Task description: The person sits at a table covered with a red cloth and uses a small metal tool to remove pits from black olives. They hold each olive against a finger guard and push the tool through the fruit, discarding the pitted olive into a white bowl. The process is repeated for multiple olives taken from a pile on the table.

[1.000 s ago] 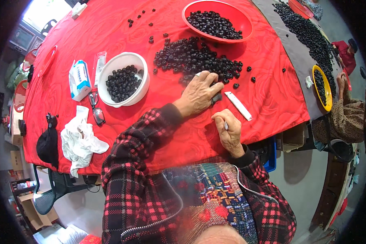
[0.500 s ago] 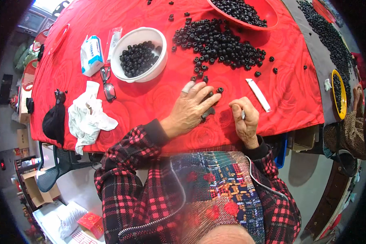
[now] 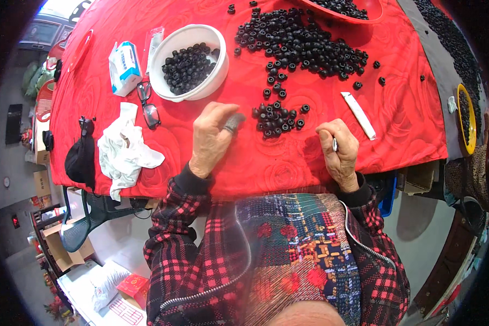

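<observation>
My left hand [image 3: 213, 137] hovers over the red cloth just below the white bowl [image 3: 189, 64], which holds many small black round pieces. Its fingers are curled in, one digit wears a grey wrap, and whatever lies inside the curl is hidden. A small heap of black round pieces [image 3: 277, 119], some with a ring-like opening, sits between my hands. My right hand [image 3: 339, 152] is closed around a slim tool; only its silver metal end [image 3: 334, 144] shows. Beyond lies a larger pile of the same pieces [image 3: 304, 46].
A red basin [image 3: 358, 20] with more pieces stands at the far edge. Right of the pile lies a white packet [image 3: 358, 115]. Leftward are glasses [image 3: 149, 106], a tissue pack [image 3: 125, 70], a white cloth [image 3: 124, 152] and a black cap-like item [image 3: 80, 160]. A yellow tray [image 3: 471, 122] is far right.
My left hand has lifted off the small pieces and moved left toward the white bowl, uncovering the small heap. My right hand keeps its tool in nearly the same place. The view has shifted slightly.
</observation>
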The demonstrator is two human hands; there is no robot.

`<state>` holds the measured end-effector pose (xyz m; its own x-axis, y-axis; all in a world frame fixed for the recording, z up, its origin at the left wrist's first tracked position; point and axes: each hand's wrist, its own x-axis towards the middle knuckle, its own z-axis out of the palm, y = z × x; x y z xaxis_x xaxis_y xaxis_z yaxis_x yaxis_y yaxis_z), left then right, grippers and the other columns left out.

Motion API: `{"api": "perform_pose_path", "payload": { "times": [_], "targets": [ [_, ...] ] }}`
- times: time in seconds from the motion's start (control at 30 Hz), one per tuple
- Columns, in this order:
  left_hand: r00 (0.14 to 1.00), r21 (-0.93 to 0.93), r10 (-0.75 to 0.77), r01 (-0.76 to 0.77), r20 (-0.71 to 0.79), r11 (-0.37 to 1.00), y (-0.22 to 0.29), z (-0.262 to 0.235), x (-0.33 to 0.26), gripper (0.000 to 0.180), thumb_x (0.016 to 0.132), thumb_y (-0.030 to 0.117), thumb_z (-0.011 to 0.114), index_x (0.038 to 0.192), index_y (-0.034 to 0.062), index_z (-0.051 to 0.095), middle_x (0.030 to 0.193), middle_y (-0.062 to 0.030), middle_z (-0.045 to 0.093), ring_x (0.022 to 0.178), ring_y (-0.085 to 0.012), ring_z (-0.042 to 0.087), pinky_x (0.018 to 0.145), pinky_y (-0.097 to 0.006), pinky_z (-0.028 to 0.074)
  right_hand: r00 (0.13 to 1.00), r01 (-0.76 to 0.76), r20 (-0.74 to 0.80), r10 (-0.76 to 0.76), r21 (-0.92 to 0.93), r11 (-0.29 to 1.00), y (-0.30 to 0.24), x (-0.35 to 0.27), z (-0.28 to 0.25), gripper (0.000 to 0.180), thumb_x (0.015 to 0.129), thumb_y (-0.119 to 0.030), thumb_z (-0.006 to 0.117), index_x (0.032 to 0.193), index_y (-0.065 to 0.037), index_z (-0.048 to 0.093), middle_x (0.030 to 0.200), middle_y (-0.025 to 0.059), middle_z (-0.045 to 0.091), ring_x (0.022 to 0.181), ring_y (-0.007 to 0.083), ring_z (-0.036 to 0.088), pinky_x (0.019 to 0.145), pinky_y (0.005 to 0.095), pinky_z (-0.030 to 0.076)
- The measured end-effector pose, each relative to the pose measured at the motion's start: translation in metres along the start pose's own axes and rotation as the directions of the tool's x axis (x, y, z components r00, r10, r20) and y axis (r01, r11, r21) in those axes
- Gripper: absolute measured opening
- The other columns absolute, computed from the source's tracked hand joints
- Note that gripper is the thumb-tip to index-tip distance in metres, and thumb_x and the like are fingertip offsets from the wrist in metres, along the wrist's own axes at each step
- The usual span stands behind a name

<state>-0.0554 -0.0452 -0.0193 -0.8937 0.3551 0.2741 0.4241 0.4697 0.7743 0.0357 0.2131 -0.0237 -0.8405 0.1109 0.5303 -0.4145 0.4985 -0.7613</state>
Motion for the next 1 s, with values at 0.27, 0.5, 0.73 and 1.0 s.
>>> {"api": "perform_pose_path", "payload": {
  "times": [0.27,0.5,0.73,1.0],
  "targets": [
    [0.966,0.056,0.155,-0.17,0.209,0.984,0.002,0.02,0.025,0.027,0.075,0.007,0.073,0.102,0.0054,0.067,0.091,-0.0094,0.06,0.079,-0.0225,0.062,0.066,-0.031,0.049,1.0,0.007,0.016,-0.007,-0.02,1.0,0.001,0.001,-0.001,0.003,0.086,-0.002,0.061,0.087,-0.001,0.059,0.072,0.0101,0.053,0.06,0.0227,0.052,0.054,0.0321,0.041],
    [0.975,0.131,0.132,-0.157,0.181,0.979,0.006,0.027,0.026,0.024,0.076,0.01,0.072,0.099,0.0054,0.069,0.087,-0.0098,0.06,0.081,-0.0239,0.062,0.067,-0.032,0.049,0.999,0.031,0.032,-0.029,-0.043,0.999,0.004,0.0,0.001,0.004,0.086,-0.003,0.062,0.087,-0.001,0.059,0.072,0.0101,0.054,0.059,0.0228,0.052,0.053,0.0319,0.041],
    [0.919,-0.617,-0.249,0.39,0.305,0.684,0.04,0.008,0.01,0.029,0.088,0.018,0.066,0.109,-0.0007,0.064,0.09,-0.0118,0.069,0.073,-0.0161,0.066,0.056,-0.024,0.052,0.997,-0.058,0.052,0.054,0.073,0.996,-0.006,0.002,-0.005,0.009,0.084,-0.004,0.064,0.092,-0.001,0.061,0.073,0.0091,0.054,0.061,0.0194,0.052,0.055,0.029,0.041],
    [0.762,-0.76,-0.066,0.647,0.644,0.062,0.066,0.027,-0.024,0.025,0.088,0.012,0.065,0.108,-0.0027,0.063,0.087,-0.0134,0.067,0.073,-0.017,0.066,0.057,-0.026,0.053,0.942,-0.222,0.322,0.091,0.399,0.89,-0.045,0.021,-0.013,0.032,0.076,0.0,0.072,0.107,-0.003,0.064,0.087,0.0034,0.057,0.07,0.0107,0.052,0.062,0.0261,0.042]
  ]
}}
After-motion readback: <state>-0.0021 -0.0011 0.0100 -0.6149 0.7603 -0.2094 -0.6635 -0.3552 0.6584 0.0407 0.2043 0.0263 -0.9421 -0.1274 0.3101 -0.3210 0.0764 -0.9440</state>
